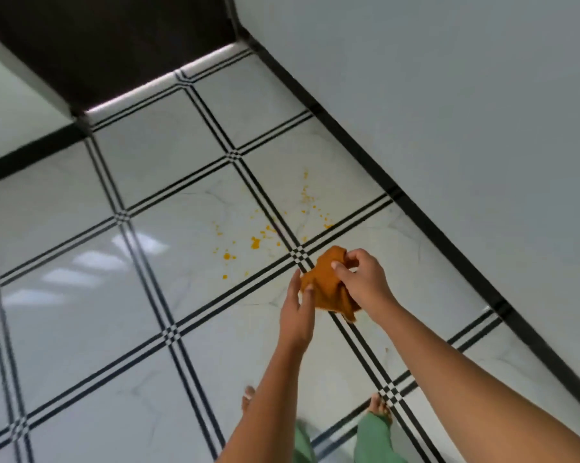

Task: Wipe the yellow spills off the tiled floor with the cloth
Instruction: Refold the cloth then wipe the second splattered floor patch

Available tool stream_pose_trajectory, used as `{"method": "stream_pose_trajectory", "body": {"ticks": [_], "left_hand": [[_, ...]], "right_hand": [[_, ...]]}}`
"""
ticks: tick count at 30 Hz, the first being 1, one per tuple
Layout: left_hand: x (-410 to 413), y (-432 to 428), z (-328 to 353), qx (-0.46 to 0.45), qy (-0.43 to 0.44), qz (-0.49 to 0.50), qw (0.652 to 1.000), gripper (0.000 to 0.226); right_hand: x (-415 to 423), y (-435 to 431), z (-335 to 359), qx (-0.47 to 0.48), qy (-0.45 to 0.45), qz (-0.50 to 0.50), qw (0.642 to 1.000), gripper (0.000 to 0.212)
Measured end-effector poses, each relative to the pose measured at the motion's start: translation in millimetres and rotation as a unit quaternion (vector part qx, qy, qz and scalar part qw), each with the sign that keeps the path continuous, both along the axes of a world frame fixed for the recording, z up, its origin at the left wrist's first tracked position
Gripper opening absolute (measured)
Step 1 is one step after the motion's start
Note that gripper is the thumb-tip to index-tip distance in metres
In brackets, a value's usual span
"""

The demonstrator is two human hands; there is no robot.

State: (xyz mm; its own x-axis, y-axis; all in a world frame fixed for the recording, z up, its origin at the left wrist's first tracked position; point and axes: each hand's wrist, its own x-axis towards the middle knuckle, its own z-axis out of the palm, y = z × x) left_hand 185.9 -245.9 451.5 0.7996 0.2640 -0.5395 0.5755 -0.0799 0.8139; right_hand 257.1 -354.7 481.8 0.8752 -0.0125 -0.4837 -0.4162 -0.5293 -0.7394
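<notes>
Wiping has not started: the yellow spills [255,242] lie scattered across two tiles of the glossy white, black-lined tiled floor [114,329]. Above the floor, the left hand [297,312] pinches one edge of the bunched orange cloth [325,282]. The right hand [365,282] pinches its top. A black skirting [382,175] and a pale wall [449,95] border the right side.

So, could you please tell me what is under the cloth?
The left hand and right hand hold the cloth over tiled floor and a striped joint; whatever lies beneath is hidden.
</notes>
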Motion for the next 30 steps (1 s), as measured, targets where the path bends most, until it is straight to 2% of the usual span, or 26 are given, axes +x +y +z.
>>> {"method": "stream_pose_trajectory", "body": {"ticks": [5, 9, 12, 16, 22, 27, 30], "left_hand": [[-42, 85, 96, 0.020, -0.041, 0.044, 0.998, 0.047], [-55, 169, 129, 0.044, -0.072, 0.055, 0.995, 0.046], [-57, 227, 142, 0.057, -0.081, 0.059, 0.993, 0.045], [-51, 292, 151, 0.066, -0.087, 0.054, 0.992, 0.047], [-3, 381, 155, 0.076, -0.089, 0.042, 0.992, 0.051], [72, 468, 165, 0.103, -0.095, 0.008, 0.990, 0.052], [115, 508, 172, 0.104, -0.094, -0.018, 0.990, 0.051]], "right_hand": [[-37, 81, 92, 0.026, 0.013, -0.024, 0.999, 0.017], [-51, 157, 121, 0.066, 0.034, -0.057, 0.996, 0.026], [-52, 211, 134, 0.110, 0.062, -0.084, 0.988, 0.008], [-42, 278, 149, 0.205, 0.099, -0.094, 0.969, 0.014], [9, 376, 159, 0.239, 0.067, -0.104, 0.963, 0.009], [81, 455, 157, 0.219, 0.067, -0.144, 0.963, 0.017], [119, 485, 162, 0.209, 0.065, -0.165, 0.962, 0.014]]}}
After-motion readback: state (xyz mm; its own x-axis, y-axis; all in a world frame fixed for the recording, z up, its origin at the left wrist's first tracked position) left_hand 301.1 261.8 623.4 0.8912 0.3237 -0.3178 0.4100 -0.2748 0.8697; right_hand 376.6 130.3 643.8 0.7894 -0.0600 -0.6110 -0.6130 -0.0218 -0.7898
